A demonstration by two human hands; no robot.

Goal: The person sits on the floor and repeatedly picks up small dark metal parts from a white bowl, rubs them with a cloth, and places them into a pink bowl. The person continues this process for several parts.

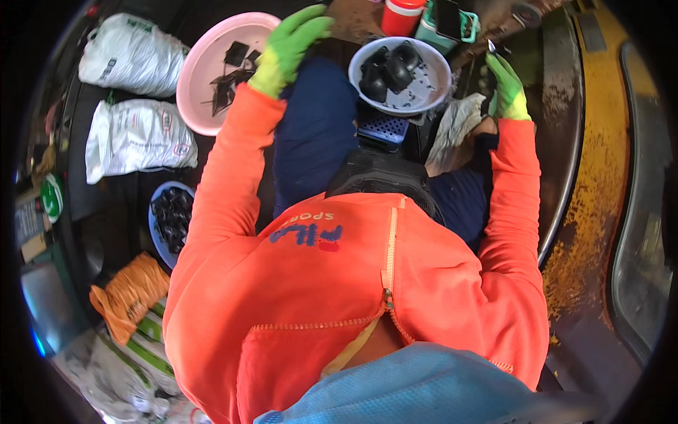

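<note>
My left hand (291, 48), in a green glove, is raised over the right rim of a pink basin (189, 85). Its fingers are stretched out and nothing shows in them. Flat dark pieces (233, 78) lie inside that basin. Off to the right, my right hand (507, 88), gloved too, is closed around something with a small shiny pointed tip (491, 46), which looks like a blade; its handle is hidden. Between both hands stands a white bowl (441, 95) with rounded black plastic-looking parts (395, 68) and small black scraps in it.
White sacks (134, 56) lie at the left, with a blue basin (157, 230) of black pieces and an orange bag (131, 297) nearer. A red jug (402, 15) and a green container (434, 32) stand at the back. A rusty yellow metal frame (590, 212) borders the right.
</note>
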